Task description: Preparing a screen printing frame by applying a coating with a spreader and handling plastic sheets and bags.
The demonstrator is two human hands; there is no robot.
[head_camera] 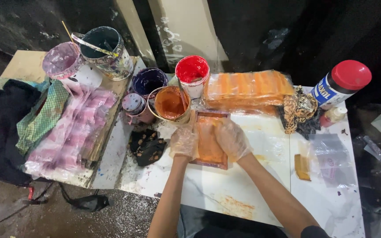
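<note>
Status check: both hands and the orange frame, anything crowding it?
Left hand and right hand, gloved, both pressing on orange frame. Frame flat on white table. Orange paint can close at its top-left corner.

A white marble-patterned table (243, 189), stained with orange and dark flecks, stands on a wet, dark floor (67, 216) that glistens along the table's near left corner. Beyond its far edge rises a black, scuffed wall (287, 31) with a pale upright board (186, 26) leaning against it.

red paint tub (192, 70), purple tub (147, 81), red-capped bottle (341, 83) and black rag (147, 146)
</note>
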